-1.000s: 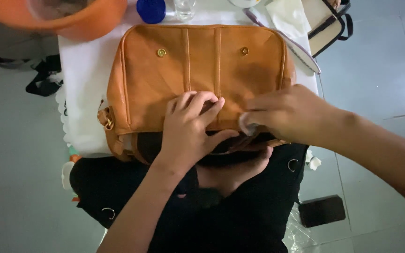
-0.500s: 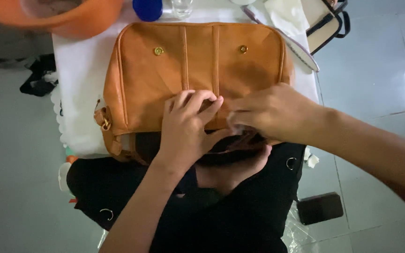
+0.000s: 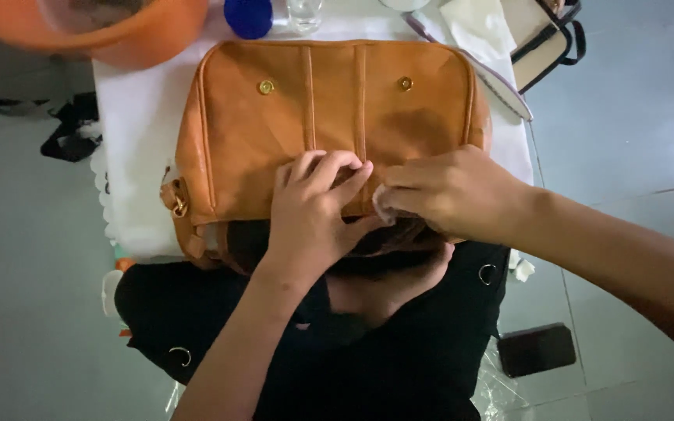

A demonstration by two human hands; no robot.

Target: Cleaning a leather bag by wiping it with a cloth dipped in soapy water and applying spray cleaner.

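**A:** ok so what are the fingers actually doing here? Hard to read from above.

**B:** Right hand (image 3: 450,191) is pinched closed around a small pale pad (image 3: 381,201), looks like a cloth or cotton piece, pressed on the near edge of the tan leather bag (image 3: 329,117). Left hand (image 3: 313,206) isn't gripping anything, fingers are bent and laid flat-ish on the leather just beside the pad, holding the bag down.

**A:** and the bag sits which way?

**B:** Long axis runs left to right across the white tabletop (image 3: 138,156), with the near edge hanging over toward the person's lap. So the rest of the leather lies away from the fingertips, up toward the two brass studs (image 3: 267,87). Both hands touch it; the right one has the pad, with a darker patch on the leather just past it.

**A:** anything around it, packaging etc?

**B:** Orange basin (image 3: 118,35) top left, blue round cap (image 3: 248,15) and a clear glass (image 3: 306,12) just behind the bag, a cream bag with dark straps (image 3: 544,39) top right. Dark flat rectangle (image 3: 536,349) on the floor tiles, lower right. No labels I can make out.
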